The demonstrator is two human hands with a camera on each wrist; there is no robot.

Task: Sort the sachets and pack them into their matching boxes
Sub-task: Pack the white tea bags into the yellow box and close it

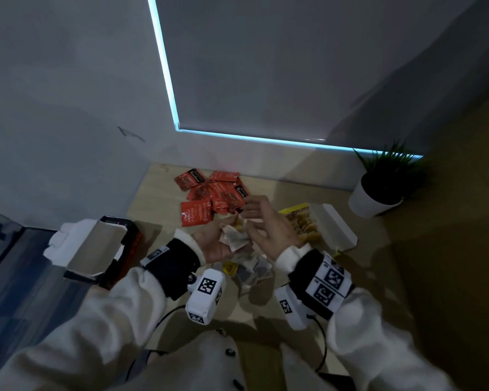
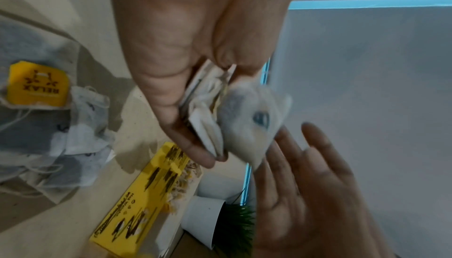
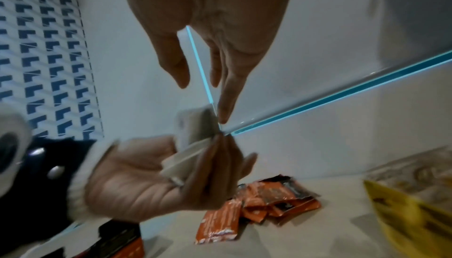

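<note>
My left hand point(image 1: 223, 238) is palm up over the table and grips a small stack of pale tea bags point(image 1: 235, 237), thumb on one side and fingers on the other point(image 2: 220, 123). Close beside the stack my right hand point(image 1: 256, 218) has straight, spread fingers and holds nothing; its index fingertip point(image 3: 223, 115) is at the stack's top edge point(image 3: 195, 125). More loose tea bags with a yellow tag point(image 1: 247, 269) lie under my wrists. Beyond my hands is a pile of red sachets point(image 1: 212, 190). An open yellow box point(image 1: 302, 221) sits at right, and an open red-and-black box point(image 1: 108, 244) at left.
A white pot with a green plant point(image 1: 378, 193) stands at the back right by the wall. The yellow box's white lid point(image 1: 339, 227) is folded out to the right. A patterned blue surface point(image 1: 0, 235) borders the far left.
</note>
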